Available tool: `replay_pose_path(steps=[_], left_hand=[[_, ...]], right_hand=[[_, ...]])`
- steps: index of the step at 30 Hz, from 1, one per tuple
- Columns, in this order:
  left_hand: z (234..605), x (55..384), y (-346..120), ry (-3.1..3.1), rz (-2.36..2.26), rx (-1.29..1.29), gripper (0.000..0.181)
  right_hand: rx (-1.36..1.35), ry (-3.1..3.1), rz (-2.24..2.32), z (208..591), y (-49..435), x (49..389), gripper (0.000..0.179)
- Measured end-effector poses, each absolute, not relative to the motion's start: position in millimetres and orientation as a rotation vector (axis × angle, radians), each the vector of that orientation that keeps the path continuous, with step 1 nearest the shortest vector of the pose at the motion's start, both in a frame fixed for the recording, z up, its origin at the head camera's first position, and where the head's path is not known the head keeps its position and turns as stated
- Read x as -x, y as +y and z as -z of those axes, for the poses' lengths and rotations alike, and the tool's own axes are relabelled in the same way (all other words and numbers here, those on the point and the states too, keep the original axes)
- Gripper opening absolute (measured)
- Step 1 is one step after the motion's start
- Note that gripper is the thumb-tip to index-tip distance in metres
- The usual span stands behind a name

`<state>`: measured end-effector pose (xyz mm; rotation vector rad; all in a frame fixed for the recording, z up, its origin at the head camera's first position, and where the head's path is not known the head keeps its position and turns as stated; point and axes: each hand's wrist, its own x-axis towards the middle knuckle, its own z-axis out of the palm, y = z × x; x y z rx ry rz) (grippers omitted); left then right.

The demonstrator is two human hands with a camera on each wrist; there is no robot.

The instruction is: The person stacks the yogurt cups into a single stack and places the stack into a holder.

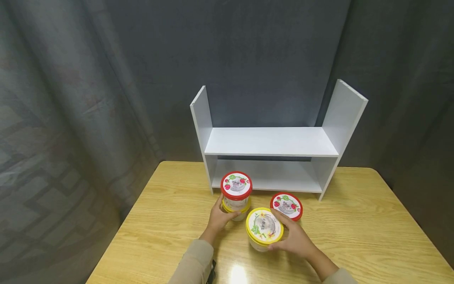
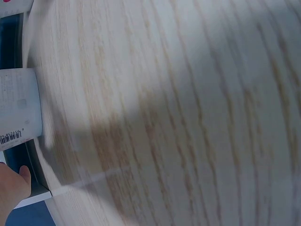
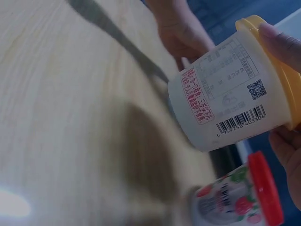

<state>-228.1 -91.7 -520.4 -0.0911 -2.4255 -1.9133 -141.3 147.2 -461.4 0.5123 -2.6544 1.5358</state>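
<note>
Head view: left hand [image 1: 216, 219] grips the lower stacked tub [image 1: 245, 209], right hand [image 1: 293, 239] the flower-labelled tub [image 1: 261, 232], likely light, stiff, best spanned round its lid [image 1: 264, 224].

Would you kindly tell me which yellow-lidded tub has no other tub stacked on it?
The front tub, held by the right hand; the lower tub at left carries a red-lidded tub.
</note>
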Motion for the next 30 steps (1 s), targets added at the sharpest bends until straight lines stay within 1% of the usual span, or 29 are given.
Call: replay_pose_path(steps=[9, 18, 26, 30], left_hand=[[520, 228, -92, -2.423, 1.920, 0.103, 0.098], [519, 227, -93, -2.429, 1.922, 0.100, 0.098], [507, 222, -92, -2.396, 1.984, 0.120, 0.096], [491, 214, -90, -2.378, 2.001, 0.130, 0.093]], right_hand=[[-0.655, -2.610, -1.448, 439, 150, 152, 0.096], [-0.686, -2.558, -1.442, 401, 151, 164, 0.093], [-0.702, -2.528, -1.438, 373, 153, 179, 0.091], [-0.708, -2.528, -1.456, 363, 150, 189, 0.090]])
